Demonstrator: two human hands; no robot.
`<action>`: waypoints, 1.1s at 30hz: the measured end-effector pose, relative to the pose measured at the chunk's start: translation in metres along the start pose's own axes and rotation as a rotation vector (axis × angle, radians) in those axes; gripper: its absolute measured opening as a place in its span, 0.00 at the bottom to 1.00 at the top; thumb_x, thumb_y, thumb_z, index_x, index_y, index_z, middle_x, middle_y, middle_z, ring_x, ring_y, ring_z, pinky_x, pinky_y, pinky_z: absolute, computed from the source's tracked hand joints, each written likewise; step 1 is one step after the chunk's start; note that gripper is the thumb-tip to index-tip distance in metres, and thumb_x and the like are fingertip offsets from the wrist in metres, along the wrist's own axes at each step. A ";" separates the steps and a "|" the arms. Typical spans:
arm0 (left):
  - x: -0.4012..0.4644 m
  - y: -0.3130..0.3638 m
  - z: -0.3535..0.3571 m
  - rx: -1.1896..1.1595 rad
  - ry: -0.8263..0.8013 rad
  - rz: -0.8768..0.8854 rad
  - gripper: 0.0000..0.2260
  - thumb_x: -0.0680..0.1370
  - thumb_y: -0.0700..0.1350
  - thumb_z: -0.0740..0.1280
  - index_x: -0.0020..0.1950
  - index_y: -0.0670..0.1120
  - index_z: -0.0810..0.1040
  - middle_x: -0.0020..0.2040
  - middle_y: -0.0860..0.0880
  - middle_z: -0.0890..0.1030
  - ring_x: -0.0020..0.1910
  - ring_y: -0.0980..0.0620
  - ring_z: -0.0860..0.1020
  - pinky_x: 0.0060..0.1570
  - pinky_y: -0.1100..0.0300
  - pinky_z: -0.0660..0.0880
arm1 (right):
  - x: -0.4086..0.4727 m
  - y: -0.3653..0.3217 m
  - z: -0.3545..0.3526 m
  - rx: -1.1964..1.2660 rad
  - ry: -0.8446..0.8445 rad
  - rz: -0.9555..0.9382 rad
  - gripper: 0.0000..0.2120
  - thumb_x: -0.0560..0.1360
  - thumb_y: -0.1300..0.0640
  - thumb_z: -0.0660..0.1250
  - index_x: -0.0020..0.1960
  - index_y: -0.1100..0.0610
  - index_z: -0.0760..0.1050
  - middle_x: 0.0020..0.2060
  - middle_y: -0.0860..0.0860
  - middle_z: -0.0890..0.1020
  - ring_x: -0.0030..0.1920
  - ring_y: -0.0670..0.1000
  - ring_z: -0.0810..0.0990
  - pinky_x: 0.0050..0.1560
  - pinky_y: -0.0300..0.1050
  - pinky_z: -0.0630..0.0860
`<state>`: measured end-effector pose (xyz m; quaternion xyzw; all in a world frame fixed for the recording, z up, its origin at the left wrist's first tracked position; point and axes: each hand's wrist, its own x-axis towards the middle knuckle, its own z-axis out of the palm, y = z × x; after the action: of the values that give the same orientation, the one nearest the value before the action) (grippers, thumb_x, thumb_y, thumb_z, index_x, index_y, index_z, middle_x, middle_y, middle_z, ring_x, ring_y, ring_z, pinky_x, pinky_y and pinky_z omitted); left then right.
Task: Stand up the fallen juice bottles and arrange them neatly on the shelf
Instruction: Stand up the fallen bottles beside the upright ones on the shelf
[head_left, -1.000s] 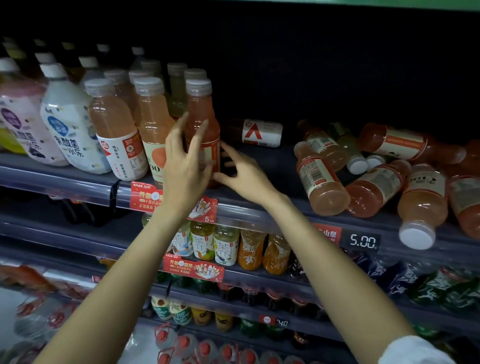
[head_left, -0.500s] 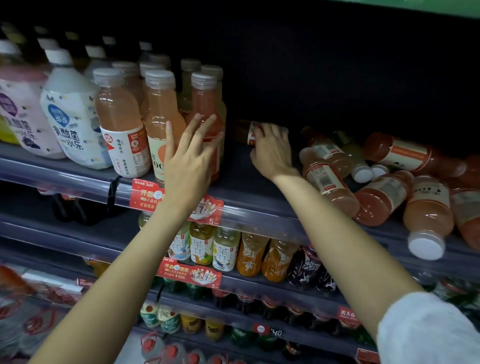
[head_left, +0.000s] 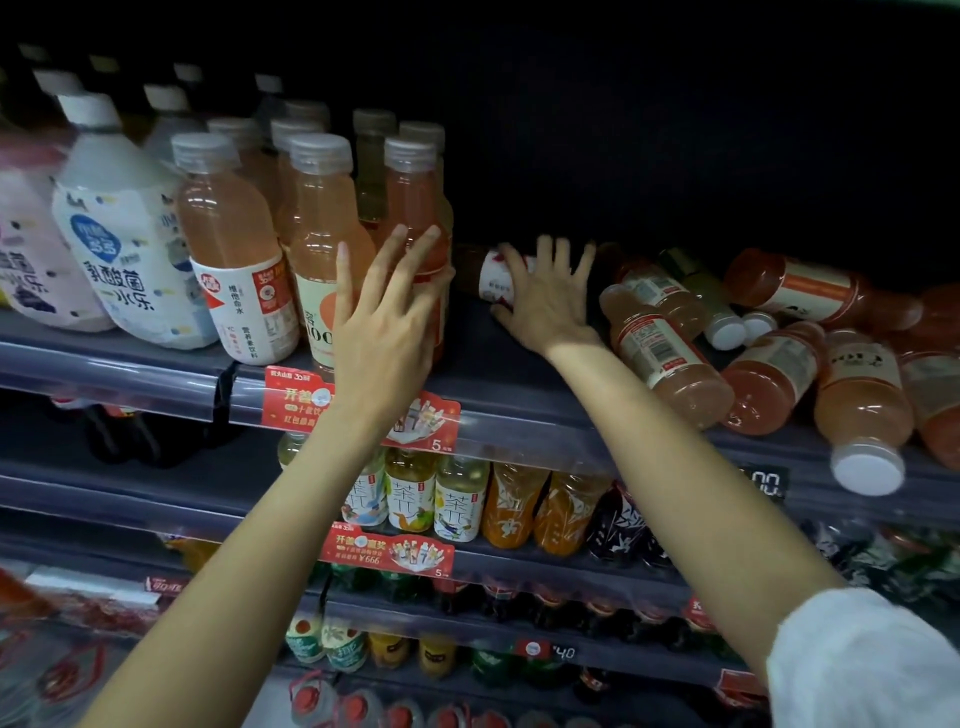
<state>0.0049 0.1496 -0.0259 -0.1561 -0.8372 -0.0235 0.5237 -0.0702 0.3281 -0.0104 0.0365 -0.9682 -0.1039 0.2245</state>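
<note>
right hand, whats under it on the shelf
Under the right hand lies a fallen dark bottle; its white label and dark end stick out to the left of the fingers. The hand covers the rest, including its cap.

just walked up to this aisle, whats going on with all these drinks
A person is tidying a shop shelf. Their right hand rests on a fallen dark bottle with a white label lying at the back; whether its grip has closed is unclear. The left hand, fingers straight, steadies an upright pink juice bottle. More pink and orange bottles lie toppled to the right.
</note>
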 end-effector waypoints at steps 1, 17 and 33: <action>0.000 0.000 0.000 -0.006 0.004 -0.002 0.16 0.76 0.38 0.61 0.62 0.45 0.78 0.73 0.46 0.69 0.73 0.44 0.64 0.74 0.45 0.41 | 0.001 0.000 0.000 -0.005 -0.029 -0.005 0.36 0.73 0.38 0.64 0.75 0.48 0.54 0.70 0.61 0.61 0.72 0.63 0.56 0.70 0.68 0.46; -0.002 0.002 0.002 -0.016 0.008 -0.007 0.10 0.78 0.40 0.62 0.57 0.44 0.78 0.73 0.45 0.68 0.74 0.43 0.63 0.74 0.46 0.40 | -0.057 0.020 -0.041 0.596 -0.191 0.263 0.30 0.72 0.36 0.64 0.70 0.46 0.59 0.59 0.55 0.76 0.58 0.61 0.75 0.56 0.51 0.72; -0.003 0.002 -0.010 0.052 -0.168 0.017 0.22 0.71 0.39 0.66 0.65 0.47 0.75 0.77 0.46 0.61 0.77 0.44 0.55 0.74 0.44 0.39 | -0.032 -0.025 -0.021 1.642 -0.027 0.482 0.37 0.64 0.61 0.79 0.67 0.55 0.64 0.61 0.53 0.76 0.58 0.53 0.77 0.59 0.50 0.76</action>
<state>0.0153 0.1492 -0.0246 -0.1508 -0.8772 0.0160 0.4555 -0.0314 0.3038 -0.0108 -0.0206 -0.7205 0.6807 0.1312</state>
